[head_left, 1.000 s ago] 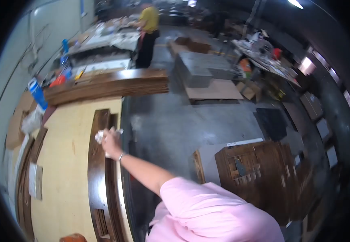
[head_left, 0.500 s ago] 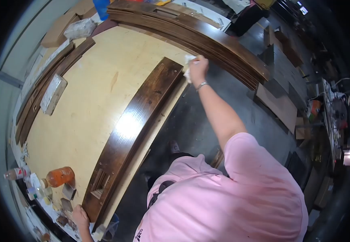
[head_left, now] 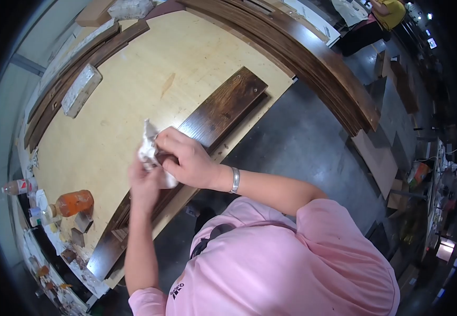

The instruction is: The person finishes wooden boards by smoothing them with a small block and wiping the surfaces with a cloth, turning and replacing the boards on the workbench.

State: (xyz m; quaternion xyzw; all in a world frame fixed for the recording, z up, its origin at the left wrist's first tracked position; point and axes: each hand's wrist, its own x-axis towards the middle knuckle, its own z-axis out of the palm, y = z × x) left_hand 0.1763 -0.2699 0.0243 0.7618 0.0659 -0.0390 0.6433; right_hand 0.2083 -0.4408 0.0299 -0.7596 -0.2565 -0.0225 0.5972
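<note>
Both of my hands meet around a crumpled white cloth [head_left: 148,147], above a dark brown wooden board [head_left: 228,105]. My right hand [head_left: 187,159], with a bracelet at its wrist, is closed on the cloth from the right. On the other side, my left hand [head_left: 145,181] grips it too, slightly blurred. The glossy board lies along the edge of the pale plywood table [head_left: 118,100], and its middle is hidden behind my hands and forearm. A rectangular slot near its lower end is partly covered.
Stacked brown boards [head_left: 313,58] run along the far side. At left lie narrow boards [head_left: 55,102] and a white wrapped block [head_left: 82,90]. An orange bottle [head_left: 75,203] stands at lower left. A person in yellow [head_left: 389,15] is at the upper right.
My right hand has come back from the board's far end with the cloth. My left hand has left the board's near end and now holds the cloth too. The view has shifted slightly.
</note>
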